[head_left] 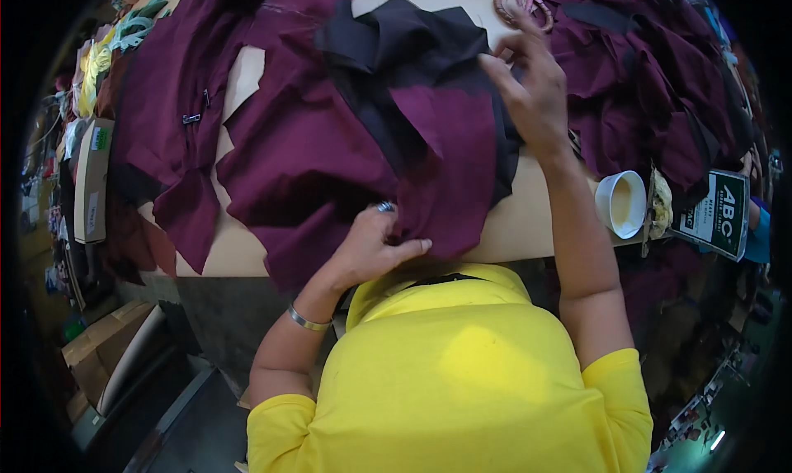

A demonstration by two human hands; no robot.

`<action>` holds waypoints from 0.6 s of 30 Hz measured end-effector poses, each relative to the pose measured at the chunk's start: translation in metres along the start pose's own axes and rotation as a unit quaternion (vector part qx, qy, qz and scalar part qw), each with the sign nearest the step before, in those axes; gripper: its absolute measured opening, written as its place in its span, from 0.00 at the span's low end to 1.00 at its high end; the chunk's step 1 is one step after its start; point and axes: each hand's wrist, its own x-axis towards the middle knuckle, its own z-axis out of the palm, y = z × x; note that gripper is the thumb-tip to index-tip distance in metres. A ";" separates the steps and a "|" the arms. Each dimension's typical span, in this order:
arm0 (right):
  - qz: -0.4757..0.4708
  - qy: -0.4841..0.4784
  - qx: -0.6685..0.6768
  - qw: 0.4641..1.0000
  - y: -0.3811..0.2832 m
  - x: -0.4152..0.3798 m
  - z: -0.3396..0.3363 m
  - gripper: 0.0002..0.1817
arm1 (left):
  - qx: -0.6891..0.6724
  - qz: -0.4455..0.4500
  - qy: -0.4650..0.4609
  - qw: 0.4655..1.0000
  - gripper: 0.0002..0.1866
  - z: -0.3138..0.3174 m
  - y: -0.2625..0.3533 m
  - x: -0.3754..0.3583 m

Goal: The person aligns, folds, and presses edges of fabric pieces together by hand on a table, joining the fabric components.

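Observation:
A maroon cloth piece [313, 159] with black lining [412, 40] lies rumpled on the table in front of me. At its near edge is my left hand [371, 246], wearing a ring and a bracelet. Its thumb lies along the cloth while the fingers curl into the fabric, their tips hidden. My right hand [532, 97] is raised over the cloth's right side, fingers bent and apart, with nothing visible in them. Just beyond its fingertips are two wrapped loops [540, 15] that look like scissor handles, partly covered by the fingers.
More maroon cloth with zippers [173, 134] lies at left, and another maroon pile [635, 85] at right. A white cup [621, 204] with pale contents stands near the table's right front edge, beside a green ABC box [714, 213]. A long carton [92, 180] borders the left side.

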 end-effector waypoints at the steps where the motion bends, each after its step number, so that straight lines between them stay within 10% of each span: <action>1: -0.049 -0.030 -0.019 0.998 0.005 0.013 0.008 0.30 | 0.028 -0.007 -0.019 0.999 0.23 0.001 0.003 -0.002; 9: -0.333 -0.123 -0.229 0.906 0.000 0.069 0.145 0.38 | 0.048 -0.026 -0.070 0.996 0.23 0.009 0.016 -0.006; 13: -0.189 -0.304 -0.320 0.877 0.005 0.075 0.159 0.34 | 0.076 -0.015 -0.108 0.991 0.24 0.001 0.011 -0.012; 18: -0.288 -0.083 -0.348 0.888 0.017 0.084 0.066 0.35 | 0.299 0.019 -0.060 0.952 0.23 -0.084 0.016 -0.042</action>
